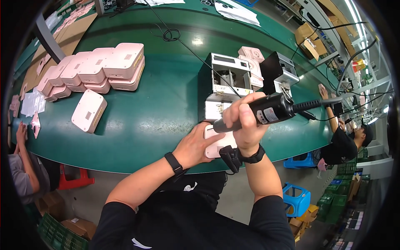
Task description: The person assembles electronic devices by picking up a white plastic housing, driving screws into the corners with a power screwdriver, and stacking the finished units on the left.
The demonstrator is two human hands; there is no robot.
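Note:
My right hand (248,125) is wrapped round a black corded electric screwdriver (273,110), tilted so that its bit end points left and down over a small pale pink plastic case (214,148). The bit meets the case near its upper left corner; whether a screw sits under it I cannot make out. My left hand (193,146) grips the case from its left side, fingers along the edge and thumb across the top. The case lies on the green table just in front of the screw feeder (223,79), a dark and silver box. My right hand and the screwdriver cover part of the case.
Stacked pink cases (89,66) stand at the left, with a single case (89,111) before them. More pink cases (252,62) and a second machine (281,73) are behind the feeder. A cable (191,50) crosses above the table. Co-workers sit at both ends.

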